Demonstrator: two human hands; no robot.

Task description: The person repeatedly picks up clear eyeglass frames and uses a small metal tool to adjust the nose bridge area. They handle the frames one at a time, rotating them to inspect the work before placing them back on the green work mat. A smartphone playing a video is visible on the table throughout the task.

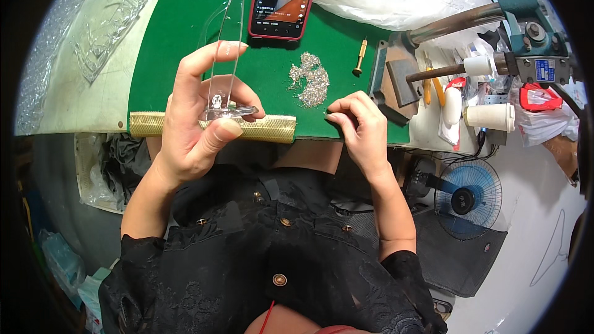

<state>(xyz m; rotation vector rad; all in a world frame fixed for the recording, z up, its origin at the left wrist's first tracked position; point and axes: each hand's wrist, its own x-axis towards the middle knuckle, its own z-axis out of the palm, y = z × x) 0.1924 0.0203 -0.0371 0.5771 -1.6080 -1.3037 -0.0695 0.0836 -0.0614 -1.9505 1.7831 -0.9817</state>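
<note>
In my left hand (pixel 207 108), raised over the front edge of the green mat, I grip a clear plastic eyeglass frame (pixel 230 55). Its long, thin curved arms stand upward toward the phone, and a small metallic spot shows near the lower end. My thumb presses the frame's lower part against the fingers. My right hand (pixel 360 125) is at the mat's front edge with thumb and forefinger pinched together; anything between them is too small to make out. Beyond it lies a loose pile of tiny shiny metal parts (pixel 312 83).
A green mat (pixel 179 25) covers the table, with a gold patterned roll (pixel 145 124) along its front edge. Behind stand a phone (pixel 281 6) and a small brass screwdriver (pixel 360 57). A bench press (pixel 532 34) is at right, a paper cup (pixel 492 117) beside it. Several clear frames (pixel 111 25) lie left.
</note>
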